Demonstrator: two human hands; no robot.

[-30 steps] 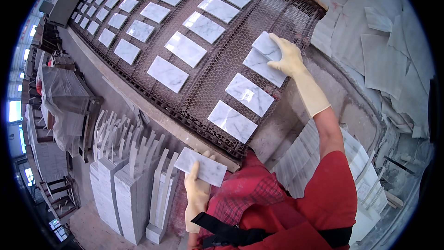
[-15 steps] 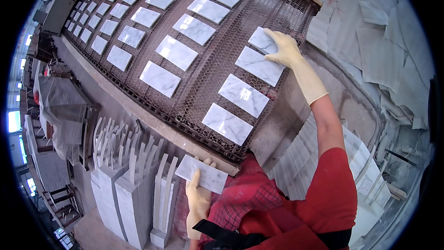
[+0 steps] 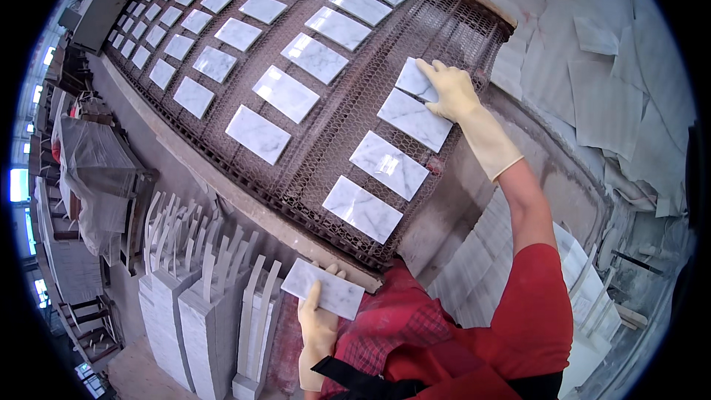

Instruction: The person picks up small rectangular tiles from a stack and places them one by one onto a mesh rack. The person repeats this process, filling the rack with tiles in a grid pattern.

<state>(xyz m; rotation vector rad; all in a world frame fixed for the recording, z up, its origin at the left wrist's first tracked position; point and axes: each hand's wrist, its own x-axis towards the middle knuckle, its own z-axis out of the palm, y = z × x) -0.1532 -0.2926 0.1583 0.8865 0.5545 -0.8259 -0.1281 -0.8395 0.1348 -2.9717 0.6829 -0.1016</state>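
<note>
Both my hands wear pale yellow gloves. My left hand (image 3: pixel 317 326) grips a white, grey-veined marble tile (image 3: pixel 326 287) near my waist, thumb across its upper face and fingertips showing past its far edge. Out over the brown wire-mesh conveyor (image 3: pixel 311 167), my right hand (image 3: pixel 453 92) holds the right end of another marble tile (image 3: pixel 416 80) lying on the mesh. Part of that tile is hidden under the glove. Just nearer than it lies a tile (image 3: pixel 415 120), followed by a third (image 3: pixel 389 165) and a fourth (image 3: pixel 362 209) in a slanting row.
Several more tile rows (image 3: pixel 286 94) cover the conveyor toward the far left. A raised metal edge (image 3: pixel 244 211) runs along its left side. Stacks of tiles with strips (image 3: pixel 211 326) stand at lower left. Large stone slabs (image 3: pixel 592 96) lie at right, others (image 3: pixel 474 267) beside me.
My right hand has moved slightly nearer with its tile, which now sits closer to the neighbouring tile. My left hand still holds its tile. The view has shifted a little.
</note>
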